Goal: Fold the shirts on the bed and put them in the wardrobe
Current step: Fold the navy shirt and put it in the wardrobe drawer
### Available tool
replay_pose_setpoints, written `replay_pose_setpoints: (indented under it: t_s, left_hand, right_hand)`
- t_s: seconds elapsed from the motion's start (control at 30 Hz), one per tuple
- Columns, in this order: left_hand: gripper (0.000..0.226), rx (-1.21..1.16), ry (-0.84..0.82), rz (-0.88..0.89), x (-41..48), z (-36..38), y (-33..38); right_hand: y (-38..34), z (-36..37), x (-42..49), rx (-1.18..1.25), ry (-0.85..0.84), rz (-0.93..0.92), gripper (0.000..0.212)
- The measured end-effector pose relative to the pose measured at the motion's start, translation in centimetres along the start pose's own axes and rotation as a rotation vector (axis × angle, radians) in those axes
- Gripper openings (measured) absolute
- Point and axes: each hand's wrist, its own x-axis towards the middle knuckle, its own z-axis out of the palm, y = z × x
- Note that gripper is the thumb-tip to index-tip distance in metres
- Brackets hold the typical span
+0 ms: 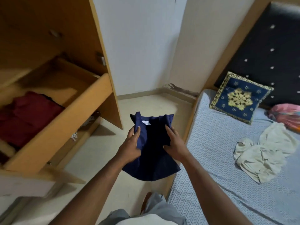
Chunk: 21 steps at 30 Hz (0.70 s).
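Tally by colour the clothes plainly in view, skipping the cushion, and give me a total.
Navy shirt: 1, held by left hand and right hand.
Maroon garment: 1, in the wardrobe drawer.
Cream garment: 1, crumpled on the bed.
Pink bundle: 1, on the bed.
Total: 4.

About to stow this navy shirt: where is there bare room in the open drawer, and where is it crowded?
Free: the far end of the drawer, where bare wood shows between the maroon shirt and the end wall. Crowded: its near half, filled by that shirt. The bed sheet is also bare on the camera's side of the crumpled white shirt.
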Motion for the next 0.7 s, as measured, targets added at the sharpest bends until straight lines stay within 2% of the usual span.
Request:
replay_pose_setpoints:
  t_s: [0.2, 0.3, 0.4, 0.7]
  left_hand:
    - [0.095, -0.115, 0.175, -0.047, -2.1, -5.4, -1.6]
    - [0.095, -0.182, 0.286, -0.06, -2.4, -9.0, -2.7]
    - [0.095, -0.187, 0.433, -0.05, -1.7, -13.7, -4.4]
    - [0.098, -0.11, 0.811, -0.049, 2.0, -29.5, -10.4]
  right_hand:
    - [-7.1, -0.8, 4.1, -0.041, -0.12, -0.191, 0.089]
    - [-11.4, -0.8, 8.1, -0.096, -0.172, -0.284, 0.095]
    - [-16.4, -0.6, 12.8, -0.127, -0.207, -0.376, 0.1]
    - [-33.0, 1.0, 27.3, -0.228, -0.243, -0.658, 0.098]
